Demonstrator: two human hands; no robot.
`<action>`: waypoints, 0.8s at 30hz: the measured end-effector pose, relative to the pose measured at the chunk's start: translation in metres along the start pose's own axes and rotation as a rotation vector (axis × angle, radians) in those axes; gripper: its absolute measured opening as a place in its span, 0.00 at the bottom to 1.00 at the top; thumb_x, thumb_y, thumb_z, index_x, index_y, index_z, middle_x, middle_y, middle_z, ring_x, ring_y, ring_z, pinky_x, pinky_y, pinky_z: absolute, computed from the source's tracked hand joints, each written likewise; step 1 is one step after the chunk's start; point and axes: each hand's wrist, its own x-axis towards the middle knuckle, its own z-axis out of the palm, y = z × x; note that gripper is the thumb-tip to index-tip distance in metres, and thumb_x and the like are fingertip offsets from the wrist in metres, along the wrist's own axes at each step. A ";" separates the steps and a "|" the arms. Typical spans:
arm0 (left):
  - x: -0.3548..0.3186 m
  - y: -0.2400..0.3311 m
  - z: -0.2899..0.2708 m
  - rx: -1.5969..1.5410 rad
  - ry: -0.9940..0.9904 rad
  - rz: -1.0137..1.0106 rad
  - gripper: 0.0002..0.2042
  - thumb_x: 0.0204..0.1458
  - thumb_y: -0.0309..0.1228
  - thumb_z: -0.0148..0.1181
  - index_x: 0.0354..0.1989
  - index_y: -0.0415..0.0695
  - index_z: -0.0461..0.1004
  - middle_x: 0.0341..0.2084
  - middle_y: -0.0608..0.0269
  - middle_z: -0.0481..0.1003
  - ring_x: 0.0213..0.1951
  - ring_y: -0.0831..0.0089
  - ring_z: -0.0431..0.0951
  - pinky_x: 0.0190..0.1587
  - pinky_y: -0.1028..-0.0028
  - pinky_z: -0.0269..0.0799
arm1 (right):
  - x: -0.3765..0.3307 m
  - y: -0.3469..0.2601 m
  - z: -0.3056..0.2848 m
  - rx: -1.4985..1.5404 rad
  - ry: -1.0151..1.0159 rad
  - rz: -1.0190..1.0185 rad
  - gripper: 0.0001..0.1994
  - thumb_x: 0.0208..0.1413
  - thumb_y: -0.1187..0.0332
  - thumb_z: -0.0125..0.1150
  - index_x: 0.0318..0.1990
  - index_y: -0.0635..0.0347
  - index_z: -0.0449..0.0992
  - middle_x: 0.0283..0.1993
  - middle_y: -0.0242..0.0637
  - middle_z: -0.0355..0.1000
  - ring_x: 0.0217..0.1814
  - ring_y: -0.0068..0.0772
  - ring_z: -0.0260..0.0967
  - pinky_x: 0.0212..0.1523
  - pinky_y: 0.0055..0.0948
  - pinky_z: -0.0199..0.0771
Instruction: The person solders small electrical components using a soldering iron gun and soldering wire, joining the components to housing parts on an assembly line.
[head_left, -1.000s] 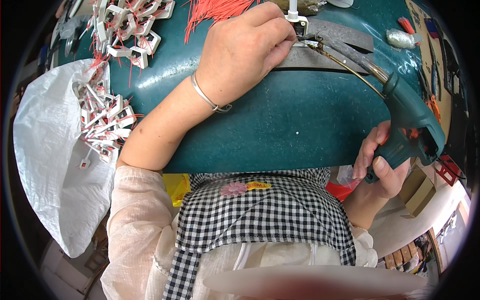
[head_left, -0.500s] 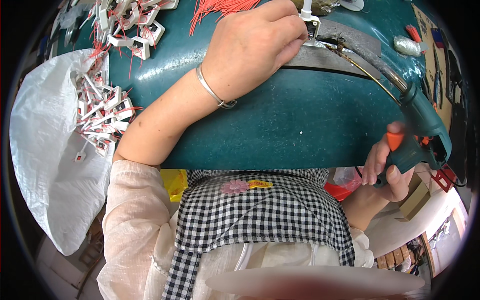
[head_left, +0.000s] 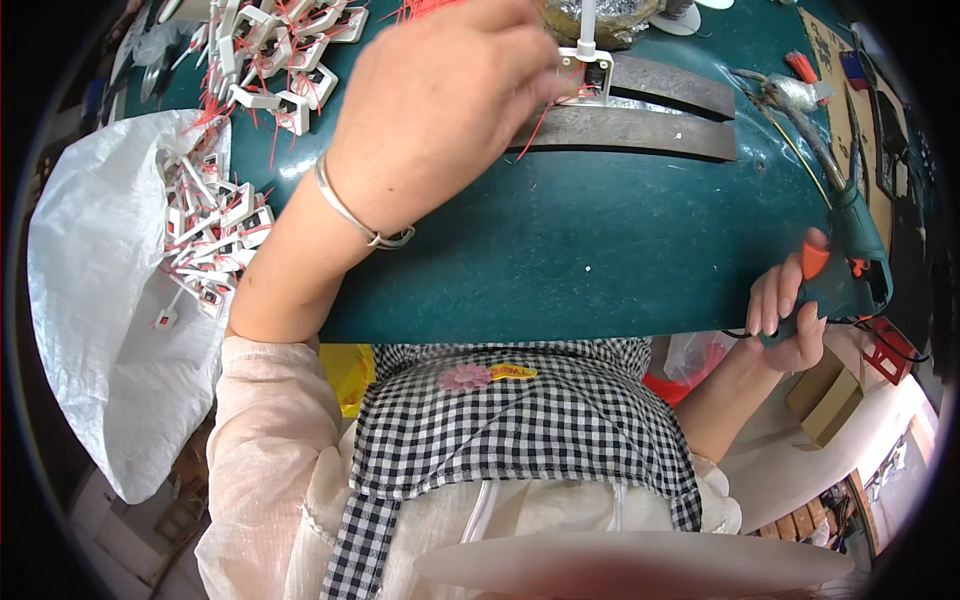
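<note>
My left hand (head_left: 440, 110) is at the far middle of the green bench, fingers drawn together beside a small white plastic housing (head_left: 598, 78) with a white stem. What the fingertips hold, if anything, is hidden and slightly blurred. A thin red wire (head_left: 536, 130) hangs from the housing, which stands at two curved grey metal bars (head_left: 640, 132). At the right, my right hand (head_left: 785, 310) is wrapped round the grip of a green soldering gun (head_left: 862, 235) with an orange trigger. Its metal tube and thin brass-coloured feed rod (head_left: 800, 160) point away from me, apart from the housing.
White housings with red wires lie piled (head_left: 275, 60) at the far left. More spill from a white plastic bag (head_left: 90, 290) at the left edge. Red wires (head_left: 430, 8) lie behind my left hand. Tools (head_left: 868, 140) line the right side; an open cardboard box (head_left: 825, 395) is below.
The soldering gun has swung right, its tip away from the white housing. My left hand has shifted left and nearer, uncovering more of the housing, its red wire and the bars.
</note>
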 end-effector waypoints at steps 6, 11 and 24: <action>0.030 -0.026 0.008 0.317 0.345 0.311 0.04 0.44 0.32 0.57 0.24 0.48 0.76 0.27 0.72 0.74 0.34 0.69 0.77 0.32 0.68 0.72 | -0.004 0.009 -0.010 0.194 -0.013 -0.018 0.33 0.57 0.67 0.55 0.64 0.75 0.47 0.26 0.33 0.58 0.17 0.19 0.57 0.15 0.19 0.65; 0.024 -0.043 0.000 0.462 0.128 0.205 0.04 0.43 0.30 0.56 0.25 0.52 0.77 0.27 0.74 0.74 0.34 0.71 0.76 0.30 0.72 0.72 | -0.010 0.008 -0.024 0.199 -0.035 -0.015 0.34 0.57 0.66 0.55 0.64 0.73 0.46 0.26 0.33 0.58 0.18 0.19 0.58 0.16 0.18 0.66; -0.102 -0.175 -0.112 0.234 0.524 -0.717 0.09 0.45 0.35 0.66 0.34 0.48 0.82 0.26 0.61 0.80 0.29 0.67 0.80 0.33 0.74 0.73 | -0.005 0.005 -0.023 0.207 -0.062 -0.003 0.32 0.58 0.68 0.55 0.64 0.73 0.46 0.26 0.34 0.60 0.18 0.20 0.59 0.16 0.17 0.65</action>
